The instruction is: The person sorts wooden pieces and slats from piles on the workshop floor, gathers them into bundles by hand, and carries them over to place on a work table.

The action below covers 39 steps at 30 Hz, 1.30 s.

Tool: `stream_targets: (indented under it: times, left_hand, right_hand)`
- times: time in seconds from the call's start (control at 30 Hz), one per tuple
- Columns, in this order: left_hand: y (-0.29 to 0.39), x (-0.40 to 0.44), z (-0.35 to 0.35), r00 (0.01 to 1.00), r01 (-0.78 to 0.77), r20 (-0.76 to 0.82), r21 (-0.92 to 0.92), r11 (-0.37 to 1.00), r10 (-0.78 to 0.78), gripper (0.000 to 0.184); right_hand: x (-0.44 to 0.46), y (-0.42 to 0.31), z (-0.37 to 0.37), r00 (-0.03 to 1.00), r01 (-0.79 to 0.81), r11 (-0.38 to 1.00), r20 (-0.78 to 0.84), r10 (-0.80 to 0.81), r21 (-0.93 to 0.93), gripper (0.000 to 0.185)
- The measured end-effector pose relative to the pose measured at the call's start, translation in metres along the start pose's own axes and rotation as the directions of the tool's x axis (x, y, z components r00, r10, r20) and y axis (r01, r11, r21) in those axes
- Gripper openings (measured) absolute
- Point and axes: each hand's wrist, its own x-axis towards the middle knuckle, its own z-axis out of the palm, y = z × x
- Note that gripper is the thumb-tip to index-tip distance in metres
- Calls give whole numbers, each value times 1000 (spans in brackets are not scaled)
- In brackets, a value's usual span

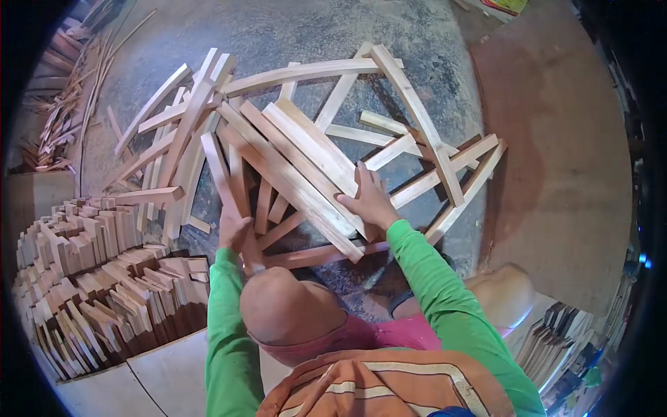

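Observation:
Several long wooden strips [295,163] lie side by side at a slant across a loose heap of wood pieces in front of my knees. My right hand [369,200] rests on the near right end of these strips, its thumb and fingers apart around their edge. At the left of the heap, my left hand [236,229] is closed around the lower end of an upright wooden piece [217,163]. Its fingers are partly hidden behind the wood.
Crossed wooden strips [417,118] spread over the floor [278,28] ahead and to the right. Stacks of short wood blocks [104,278] stand at the left. A brown board [556,160] lies at the right, with scrap wood [62,125] at the far left.

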Motion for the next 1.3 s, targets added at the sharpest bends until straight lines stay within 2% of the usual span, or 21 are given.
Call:
stream_targets:
  times: [0.03, 0.07, 0.13, 0.2, 0.27, 0.43, 0.5, 0.63, 0.8, 0.83, 0.87, 0.93, 0.97, 1.0, 1.07, 1.13, 1.17, 1.2, 1.23, 1.27, 1.3]
  left_hand:
    - [-18, 1, -3, 1000, -1, 4, 6, 1000, 1, 63]
    - [-48, 4, -13, 996, 27, 92, -116, 993, -16, 60]
    - [-53, -26, -32, 991, 25, 137, -180, 983, -1, 55]
    - [-31, -78, -45, 1000, 22, 19, 7, 1000, -22, 49]
    - [-3, -124, -56, 994, 75, 65, 150, 986, -85, 47]
    - [-50, -168, -54, 990, 144, 9, -88, 986, -143, 48]
    - [-31, -183, -47, 980, 190, -19, -184, 964, -197, 52]
    - [-31, -202, -44, 973, 201, -69, -212, 956, -220, 54]
    - [-23, -160, -25, 987, 117, -106, -57, 992, -122, 58]
    - [-29, -141, -16, 993, 85, -83, -21, 996, -86, 59]
    - [-66, -102, -7, 1000, 14, -24, 30, 999, -14, 58]
    - [4, -78, 23, 996, -36, 86, -35, 999, 38, 58]
    - [39, -66, 40, 987, -56, 144, -76, 996, 67, 59]
    - [55, -57, 51, 975, -75, 200, -130, 989, 101, 61]
    - [52, -39, 70, 975, -121, 174, -102, 987, 137, 69]
    - [58, -36, 75, 976, -89, 193, -50, 995, 97, 77]
    - [47, -33, 77, 970, -125, 191, -128, 984, 148, 75]
    - [35, -30, 80, 962, -160, 189, -206, 965, 199, 73]
    - [23, -27, 82, 950, -192, 186, -282, 940, 250, 71]
    - [22, -27, 86, 951, -210, 161, -293, 933, 264, 69]
    - [21, -27, 89, 951, -228, 135, -303, 925, 278, 67]
  right_hand:
    - [-3, 2, -1, 1000, -5, 1000, -2, 5, 6, 94]
    - [-4, 2, 0, 1000, -9, 1000, -2, 9, 27, 93]
    - [-2, -3, 1, 1000, -1, 998, -6, 2, 61, 91]
    - [-2, -6, -1, 1000, -27, 998, 2, 27, 51, 91]
    - [-5, -4, -3, 998, -64, 997, 12, 63, 34, 90]
    - [-4, -3, -6, 994, -78, 997, 70, 78, -1, 87]
    - [-3, -1, -9, 994, -76, 997, 74, 75, 19, 86]
    - [-5, 1, -4, 994, -94, 986, 65, 85, 139, 84]
    - [-15, -4, 19, 984, -174, 968, -1, 177, 181, 78]
    - [-14, -7, 16, 989, -148, 975, -3, 151, 168, 76]
    - [-13, -10, 10, 992, -125, 980, -9, 128, 155, 73]
    - [-9, -9, -2, 996, -79, 989, -22, 83, 127, 68]
    - [-4, -5, -5, 953, 16, 996, -303, 11, 86, 62]
    - [7, 3, -19, 908, 6, 998, -418, 20, 59, 63]
    - [28, 18, -49, 776, -33, 999, -630, 36, 16, 64]
    - [43, 52, -83, 624, -169, 985, -778, 76, -39, 68]
    - [44, 70, -101, 584, -277, 957, -805, 102, -80, 68]
    - [42, 88, -114, 580, -267, 961, -809, 97, -76, 68]
    - [40, 106, -122, 773, -299, 954, -591, 230, -20, 56]
    - [41, 128, -123, 856, -272, 962, -464, 229, -28, 46]
    - [42, 148, -116, 886, -198, 978, -439, 149, -68, 37]
